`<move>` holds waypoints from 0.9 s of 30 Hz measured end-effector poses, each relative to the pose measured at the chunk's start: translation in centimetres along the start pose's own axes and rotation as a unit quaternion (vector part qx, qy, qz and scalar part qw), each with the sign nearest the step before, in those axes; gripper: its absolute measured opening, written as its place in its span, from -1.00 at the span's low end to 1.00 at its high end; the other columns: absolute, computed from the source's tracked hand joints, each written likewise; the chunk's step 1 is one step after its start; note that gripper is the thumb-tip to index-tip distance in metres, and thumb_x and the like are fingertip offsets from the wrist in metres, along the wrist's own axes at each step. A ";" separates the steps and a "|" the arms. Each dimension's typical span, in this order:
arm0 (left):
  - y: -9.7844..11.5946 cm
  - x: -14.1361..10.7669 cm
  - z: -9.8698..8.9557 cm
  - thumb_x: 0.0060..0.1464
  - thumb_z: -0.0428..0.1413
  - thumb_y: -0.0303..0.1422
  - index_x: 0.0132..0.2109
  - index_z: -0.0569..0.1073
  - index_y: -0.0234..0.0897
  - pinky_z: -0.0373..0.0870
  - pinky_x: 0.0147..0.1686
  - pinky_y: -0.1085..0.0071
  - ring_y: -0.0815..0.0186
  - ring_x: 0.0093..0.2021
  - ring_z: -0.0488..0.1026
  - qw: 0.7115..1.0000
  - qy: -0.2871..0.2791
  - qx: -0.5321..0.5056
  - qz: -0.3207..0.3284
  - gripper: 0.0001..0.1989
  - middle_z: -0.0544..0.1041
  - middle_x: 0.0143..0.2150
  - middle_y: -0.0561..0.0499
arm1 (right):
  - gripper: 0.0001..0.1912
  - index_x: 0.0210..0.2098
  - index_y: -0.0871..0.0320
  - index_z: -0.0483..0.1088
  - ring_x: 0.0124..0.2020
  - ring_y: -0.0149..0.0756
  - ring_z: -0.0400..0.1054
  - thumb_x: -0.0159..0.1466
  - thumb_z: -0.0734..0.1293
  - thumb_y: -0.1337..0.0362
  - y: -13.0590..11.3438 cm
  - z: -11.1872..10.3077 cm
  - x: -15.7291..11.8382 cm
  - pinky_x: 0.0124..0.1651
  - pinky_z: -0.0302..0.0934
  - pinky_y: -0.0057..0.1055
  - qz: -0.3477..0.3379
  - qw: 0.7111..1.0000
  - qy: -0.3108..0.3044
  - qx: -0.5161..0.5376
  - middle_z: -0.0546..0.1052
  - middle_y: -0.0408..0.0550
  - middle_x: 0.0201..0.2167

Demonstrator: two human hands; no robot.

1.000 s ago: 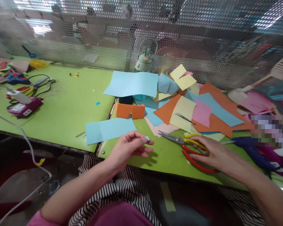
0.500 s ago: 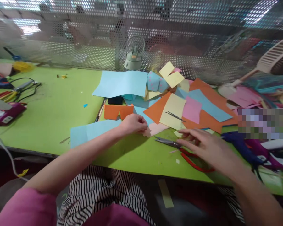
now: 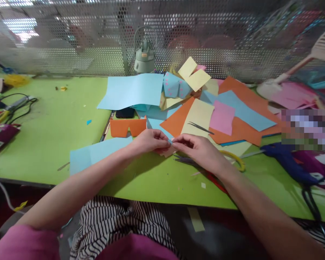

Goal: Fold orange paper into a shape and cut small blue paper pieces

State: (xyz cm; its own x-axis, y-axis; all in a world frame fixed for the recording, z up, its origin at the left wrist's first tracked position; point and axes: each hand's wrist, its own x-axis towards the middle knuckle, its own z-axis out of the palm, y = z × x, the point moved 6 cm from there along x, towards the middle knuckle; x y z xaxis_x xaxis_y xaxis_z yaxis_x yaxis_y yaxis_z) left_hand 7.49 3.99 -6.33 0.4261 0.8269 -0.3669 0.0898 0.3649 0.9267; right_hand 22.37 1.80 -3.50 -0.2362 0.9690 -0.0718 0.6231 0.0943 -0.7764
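Note:
My left hand [image 3: 153, 140] and my right hand [image 3: 196, 146] meet fingertip to fingertip near the middle of the green table. Both pinch a tiny light blue piece [image 3: 170, 141], mostly hidden by the fingers. Under my right hand lie scissors [image 3: 182, 159] with red handles, partly covered by the palm and wrist. An orange cut-out [image 3: 120, 127] with a notch stands just beyond my left hand. Beneath my left forearm runs a light blue paper strip [image 3: 97, 153]. Black tweezers [image 3: 200, 128] rest on yellow paper beyond my right hand.
Blue sheets [image 3: 135, 90] and orange paper [image 3: 241, 97] pile up at the back. A bottle [image 3: 144, 61] stands by the perforated metal screen. A dark blue glue gun [image 3: 287, 162] lies at right, a purple tool [image 3: 2, 139] at left. The green table [image 3: 146, 184] has small scraps.
My right hand has moved left from above the scissors to meet my left hand, and its fingers have closed. Yellow scissor handles now show beside my right wrist. The view has shifted slightly.

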 end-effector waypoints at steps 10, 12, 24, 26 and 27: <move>-0.3 -1.0 0.4 0.13 0.18 -0.57 -0.41 0.46 -0.37 0.49 -0.27 0.50 0.51 -0.47 0.51 0.995 -0.020 -0.074 -0.062 -0.84 0.58 -0.46 0.04 | -0.64 -0.22 0.15 0.53 -0.29 -0.22 0.44 0.27 0.29 0.00 0.6 0.5 0.0 -0.24 0.24 -0.29 0.005 0.999 -0.006 0.043 0.61 -0.03 -0.34; -0.3 -1.0 0.4 0.14 0.19 -0.54 -0.41 0.48 -0.37 0.50 -0.26 0.49 0.50 -0.46 0.51 0.995 -0.019 -0.075 -0.062 -0.85 0.59 -0.45 0.02 | -0.65 -0.22 0.14 0.53 -0.31 -0.23 0.44 0.27 0.30 0.00 0.6 0.5 0.0 -0.25 0.24 -0.29 0.008 0.999 -0.003 0.039 0.61 -0.04 -0.36; -0.3 -1.0 0.3 0.16 0.18 -0.52 -0.43 0.45 -0.36 0.53 -0.16 0.37 0.48 -0.47 0.52 0.997 -0.001 -0.055 -0.062 -0.82 0.59 -0.45 0.02 | -0.71 -0.34 0.11 0.52 -0.45 -0.34 0.35 0.25 0.33 0.03 -0.5 -0.4 -0.4 -0.40 0.17 -0.38 -0.007 0.999 0.033 0.020 0.56 -0.10 -0.45; -0.3 -1.0 0.3 0.17 0.17 -0.53 -0.43 0.44 -0.36 0.53 -0.14 0.36 0.48 -0.47 0.52 0.996 0.006 -0.061 -0.070 -0.81 0.60 -0.45 0.02 | -0.71 -0.35 0.12 0.50 -0.56 -0.41 0.23 0.25 0.32 0.02 -0.1 -0.3 -0.5 -0.51 0.06 -0.42 0.023 0.998 0.017 0.062 0.46 -0.17 -0.55; -0.3 -1.0 0.3 0.17 0.16 -0.53 -0.43 0.44 -0.36 0.53 -0.15 0.37 0.48 -0.47 0.52 0.995 0.006 -0.063 -0.074 -0.81 0.60 -0.45 0.02 | -0.71 -0.35 0.13 0.49 -0.61 -0.45 0.15 0.24 0.32 0.02 0.2 -0.2 -0.5 -0.56 -0.02 -0.44 0.046 0.995 0.008 0.083 0.39 -0.21 -0.61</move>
State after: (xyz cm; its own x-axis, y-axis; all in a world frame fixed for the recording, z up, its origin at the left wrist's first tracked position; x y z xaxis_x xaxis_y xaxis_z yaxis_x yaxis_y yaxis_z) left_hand 7.26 2.91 -6.25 0.4051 0.7653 -0.5001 0.0376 0.5326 0.8455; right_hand 22.76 1.34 -3.50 -0.1711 0.9755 -0.1380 0.5092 -0.0323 -0.8600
